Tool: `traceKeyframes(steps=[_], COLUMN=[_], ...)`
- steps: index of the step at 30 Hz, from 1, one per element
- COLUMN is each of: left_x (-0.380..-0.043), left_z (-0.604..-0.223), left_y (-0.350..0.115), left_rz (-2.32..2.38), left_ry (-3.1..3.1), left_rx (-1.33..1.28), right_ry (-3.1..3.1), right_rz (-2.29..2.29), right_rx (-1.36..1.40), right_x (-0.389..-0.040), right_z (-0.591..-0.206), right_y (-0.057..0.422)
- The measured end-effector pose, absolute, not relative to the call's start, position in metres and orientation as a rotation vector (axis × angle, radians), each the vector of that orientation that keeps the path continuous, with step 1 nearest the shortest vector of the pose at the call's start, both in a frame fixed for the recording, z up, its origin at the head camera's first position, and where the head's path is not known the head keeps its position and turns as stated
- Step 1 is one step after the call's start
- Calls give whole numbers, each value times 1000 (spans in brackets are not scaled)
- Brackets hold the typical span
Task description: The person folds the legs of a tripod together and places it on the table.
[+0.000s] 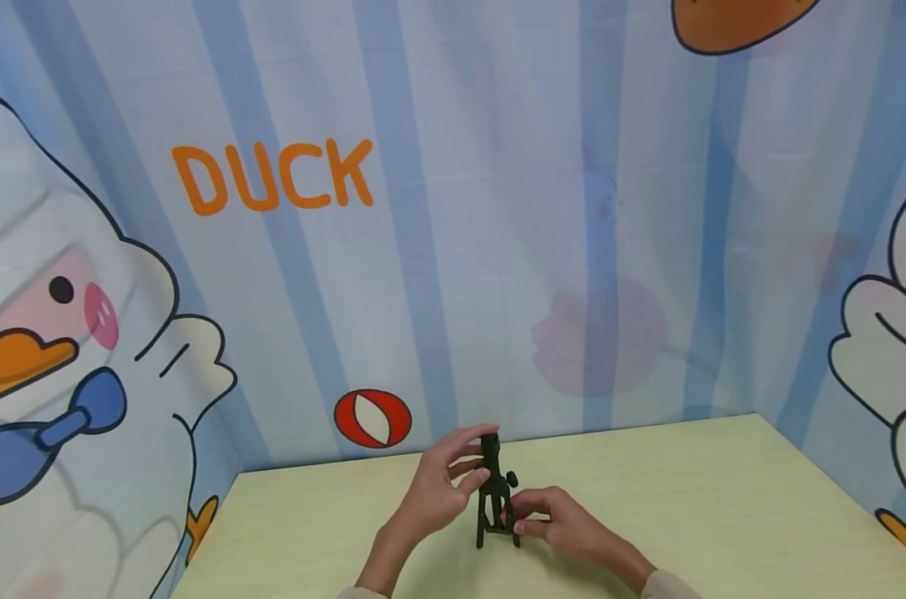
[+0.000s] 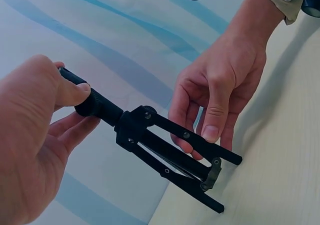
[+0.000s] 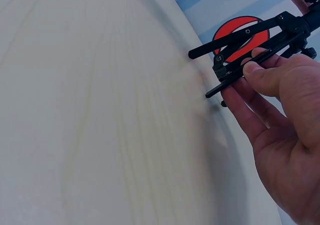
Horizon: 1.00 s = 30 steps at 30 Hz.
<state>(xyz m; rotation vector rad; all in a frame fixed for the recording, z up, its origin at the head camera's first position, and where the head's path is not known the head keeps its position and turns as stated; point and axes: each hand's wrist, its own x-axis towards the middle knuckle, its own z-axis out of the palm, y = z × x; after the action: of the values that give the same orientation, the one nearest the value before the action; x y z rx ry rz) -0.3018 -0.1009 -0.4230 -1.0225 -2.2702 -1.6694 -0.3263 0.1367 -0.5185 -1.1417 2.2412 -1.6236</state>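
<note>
A small black tripod [image 1: 495, 491] stands near the middle of the table in the head view, its legs only slightly spread. My left hand [image 1: 439, 482] grips its top section between thumb and fingers. Lower down, my right hand [image 1: 561, 520] pinches one of the legs with thumb and fingers. In the left wrist view, the tripod [image 2: 165, 135] shows its hinged legs, rivets and a short brace near the feet. The right wrist view has the right thumb [image 3: 260, 77] pressed along a leg, with fingers behind it.
The pale yellow wooden table [image 1: 318, 532] extends on both sides of the hands. Behind it hangs a light blue striped curtain [image 1: 490, 249] with duck drawings and a red ball print [image 1: 373, 418] close to the table's back edge.
</note>
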Motion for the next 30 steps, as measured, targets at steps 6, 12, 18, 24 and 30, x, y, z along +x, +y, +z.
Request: traceKeyframes(steps=[6, 12, 18, 24, 30], left_x=[-301, -302, -300, -299, -300], left_z=[-422, -422, -422, -420, -420], left_y=[-94, -87, -85, -87, -89], left_rz=[-1534, -1427, -1396, -1391, -1392], left_ry=[-2230, -2152, -2114, -2130, -2120], left_rx=[-960, -855, -856, -861, -895], right_ry=[2251, 2223, 2255, 2315, 2393], right_rz=[-1642, -1659, -1642, -1669, -1724], right_rx=[-1206, -1198, -1155, -1074, -981], right_x=[-326, -322, -318, -317, -319], right_z=[-519, -520, -519, -516, -515], right_y=[136, 132, 132, 137, 139])
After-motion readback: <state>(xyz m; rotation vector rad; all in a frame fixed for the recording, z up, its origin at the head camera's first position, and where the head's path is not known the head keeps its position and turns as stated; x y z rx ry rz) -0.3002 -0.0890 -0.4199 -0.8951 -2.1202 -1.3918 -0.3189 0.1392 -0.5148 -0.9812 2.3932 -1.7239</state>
